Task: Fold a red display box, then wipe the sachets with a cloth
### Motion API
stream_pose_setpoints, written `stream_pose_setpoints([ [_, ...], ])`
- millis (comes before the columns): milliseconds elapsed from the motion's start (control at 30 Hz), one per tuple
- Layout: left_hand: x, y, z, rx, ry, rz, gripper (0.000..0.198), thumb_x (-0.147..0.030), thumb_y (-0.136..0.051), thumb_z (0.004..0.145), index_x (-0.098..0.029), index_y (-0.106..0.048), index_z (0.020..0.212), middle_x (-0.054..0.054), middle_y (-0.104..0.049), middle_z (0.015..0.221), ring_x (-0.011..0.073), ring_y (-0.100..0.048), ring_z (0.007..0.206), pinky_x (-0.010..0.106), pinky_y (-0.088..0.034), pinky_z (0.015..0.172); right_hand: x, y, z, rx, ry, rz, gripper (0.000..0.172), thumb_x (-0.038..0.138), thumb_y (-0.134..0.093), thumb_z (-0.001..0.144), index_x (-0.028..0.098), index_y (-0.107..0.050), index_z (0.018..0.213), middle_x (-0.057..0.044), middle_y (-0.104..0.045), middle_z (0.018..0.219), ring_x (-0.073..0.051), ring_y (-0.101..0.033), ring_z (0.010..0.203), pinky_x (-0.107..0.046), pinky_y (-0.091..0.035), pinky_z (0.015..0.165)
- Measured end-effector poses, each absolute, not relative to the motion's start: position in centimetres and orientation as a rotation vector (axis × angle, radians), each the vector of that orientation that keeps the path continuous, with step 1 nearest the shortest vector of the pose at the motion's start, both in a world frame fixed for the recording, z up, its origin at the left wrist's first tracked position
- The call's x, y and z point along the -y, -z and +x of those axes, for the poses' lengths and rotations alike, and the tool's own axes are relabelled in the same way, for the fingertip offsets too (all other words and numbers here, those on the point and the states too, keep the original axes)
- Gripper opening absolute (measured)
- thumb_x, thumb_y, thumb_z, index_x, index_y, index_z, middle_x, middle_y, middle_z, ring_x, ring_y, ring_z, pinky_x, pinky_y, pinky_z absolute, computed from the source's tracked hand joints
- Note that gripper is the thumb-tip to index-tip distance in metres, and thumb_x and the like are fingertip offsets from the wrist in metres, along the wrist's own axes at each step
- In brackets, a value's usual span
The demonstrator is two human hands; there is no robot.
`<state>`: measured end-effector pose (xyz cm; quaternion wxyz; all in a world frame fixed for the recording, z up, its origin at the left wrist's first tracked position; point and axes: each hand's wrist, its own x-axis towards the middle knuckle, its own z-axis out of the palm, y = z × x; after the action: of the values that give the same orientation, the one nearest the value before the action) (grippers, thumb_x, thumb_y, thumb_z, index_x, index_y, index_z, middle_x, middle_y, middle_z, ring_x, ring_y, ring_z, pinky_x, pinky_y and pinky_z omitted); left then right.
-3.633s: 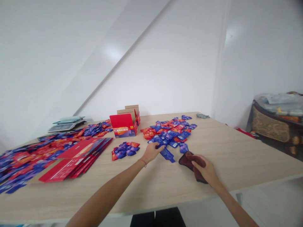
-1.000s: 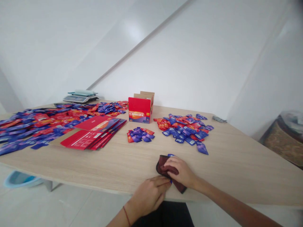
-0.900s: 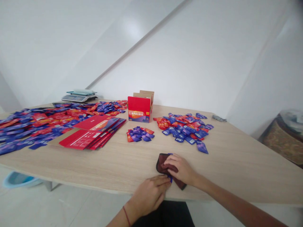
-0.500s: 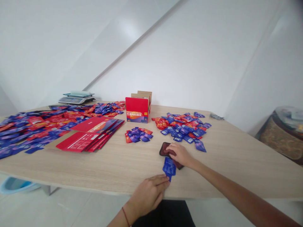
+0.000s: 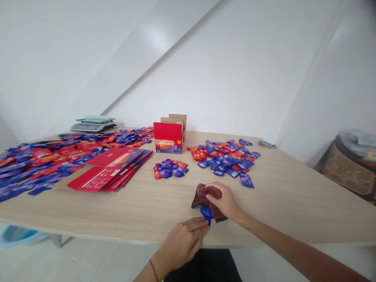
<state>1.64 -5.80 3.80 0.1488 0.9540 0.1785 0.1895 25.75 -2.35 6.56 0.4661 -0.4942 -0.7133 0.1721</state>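
Observation:
A blue sachet [image 5: 206, 212] lies flat at the table's near edge, its lower end pinned under the fingertips of my left hand [image 5: 185, 239]. The fingers of that hand are pressed together. My right hand [image 5: 225, 200] grips a bunched brown cloth [image 5: 202, 194] with a dark edging. The cloth rests over the upper part of the sachet and hides it, so only the sachet's lower part shows. Just beyond the cloth is a small cluster of blue and red sachets [image 5: 169, 169]. A larger mixed pile of sachets [image 5: 229, 158] lies farther right.
A red open carton [image 5: 168, 137] stands at the back. Flattened red cartons [image 5: 96, 176] are stacked on the left, before a wide heap of sachets [image 5: 44, 160]. A scale [image 5: 93, 124] sits behind that heap. At the far right corner is a grey crumpled item [image 5: 267, 143].
My right hand has drawn the brown cloth towards me, and it now covers most of the blue sachet. My left hand has stayed on the sachet's lower end.

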Motion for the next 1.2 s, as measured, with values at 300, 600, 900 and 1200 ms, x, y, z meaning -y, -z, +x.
stream_pose_setpoints([
  [300, 5.9, -4.0, 1.6, -0.541, -0.553, 2.729, 0.049, -0.013, -0.049, 0.100, -0.024, -0.057, 0.146, 0.005, -0.062, 0.147, 0.0196, -0.057, 0.137, 0.034, -0.042, 0.121, 3.7, -3.9, 25.2, 2.086, -0.279, -1.318, 0.035, 0.006, -0.066, 0.078, 0.028, -0.075, 0.103, -0.003, -0.072, 0.109, -0.023, -0.063, 0.105, -0.036, -0.049, 0.095],
  [600, 5.9, -3.8, 1.5, -0.534, -0.543, 2.752, 0.051, -0.011, -0.050, 0.097, -0.022, -0.057, 0.147, 0.005, -0.058, 0.151, 0.0194, -0.054, 0.141, 0.035, -0.039, 0.123, 1.0, -4.4, 26.8, 2.151, -0.174, -1.399, 0.033, 0.008, -0.068, 0.081, 0.027, -0.074, 0.107, -0.003, -0.072, 0.110, -0.023, -0.061, 0.106, -0.034, -0.046, 0.096],
  [900, 5.9, -4.0, 1.5, -0.541, -0.512, 2.763, 0.050, -0.012, -0.049, 0.099, -0.022, -0.056, 0.147, 0.005, -0.057, 0.153, 0.0195, -0.053, 0.142, 0.035, -0.039, 0.124, -2.1, -4.6, 28.8, 2.143, -0.162, -1.500, 0.027, 0.011, -0.067, 0.081, 0.027, -0.077, 0.101, -0.003, -0.073, 0.107, -0.023, -0.063, 0.106, -0.033, -0.044, 0.095],
  [1200, 5.8, -3.9, 1.5, -0.530, -0.539, 2.773, 0.049, -0.013, -0.049, 0.100, -0.024, -0.056, 0.147, 0.004, -0.058, 0.152, 0.0182, -0.053, 0.142, 0.034, -0.039, 0.124, -4.3, -3.4, 30.0, 1.928, -0.056, -1.608, 0.027, 0.015, -0.067, 0.080, 0.028, -0.076, 0.102, -0.003, -0.075, 0.107, -0.024, -0.066, 0.105, -0.034, -0.047, 0.093],
])
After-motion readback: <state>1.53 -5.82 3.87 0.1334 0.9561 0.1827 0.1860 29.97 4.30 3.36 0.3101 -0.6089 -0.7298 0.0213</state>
